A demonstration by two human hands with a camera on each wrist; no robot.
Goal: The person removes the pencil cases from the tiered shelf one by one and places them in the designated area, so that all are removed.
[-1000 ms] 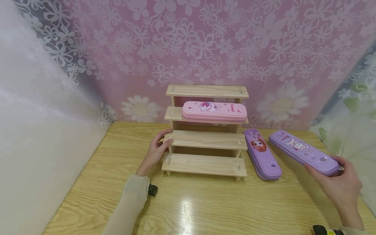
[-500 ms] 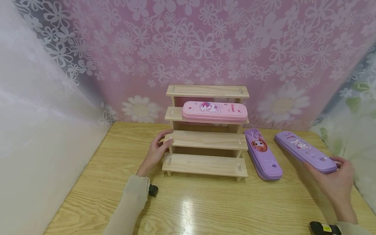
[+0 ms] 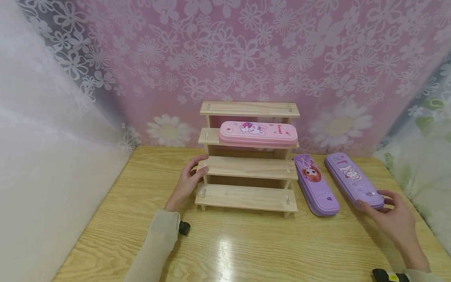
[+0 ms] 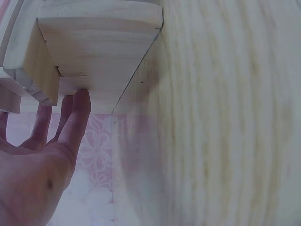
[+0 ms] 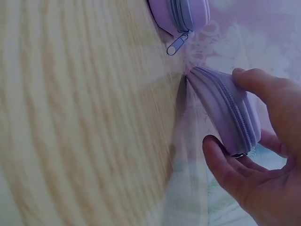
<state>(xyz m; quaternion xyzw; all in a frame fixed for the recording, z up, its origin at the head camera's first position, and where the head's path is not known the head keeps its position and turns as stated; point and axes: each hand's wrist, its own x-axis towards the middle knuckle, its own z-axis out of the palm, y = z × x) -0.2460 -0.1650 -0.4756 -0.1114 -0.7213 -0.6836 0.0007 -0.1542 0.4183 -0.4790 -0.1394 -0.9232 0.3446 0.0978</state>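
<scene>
My left hand (image 3: pixel 186 181) grips the left end of a four-step wooden display rack (image 3: pixel 246 167) at its second step from the bottom. In the left wrist view its fingers (image 4: pixel 77 125) reach around the board's edge. At the right, my right hand (image 3: pixel 396 219) holds the near end of a lilac pencil case (image 3: pixel 354 180) with a white cartoon figure. In the right wrist view this pencil case (image 5: pixel 225 113) is tilted, with its near end off the table. A purple pencil case (image 3: pixel 314 186) with a red-haired figure lies between rack and right hand.
A pink pencil case (image 3: pixel 258 133) with a rabbit print lies across the rack's third step. Behind the wooden table (image 3: pixel 225 243) hangs a pink floral curtain (image 3: pixel 246 51). White translucent curtains (image 3: pixel 53 156) stand at both sides.
The right hand has moved left and turned the lilac pencil case, so that it lies more nearly parallel to the purple one. The left hand has stayed on the rack.
</scene>
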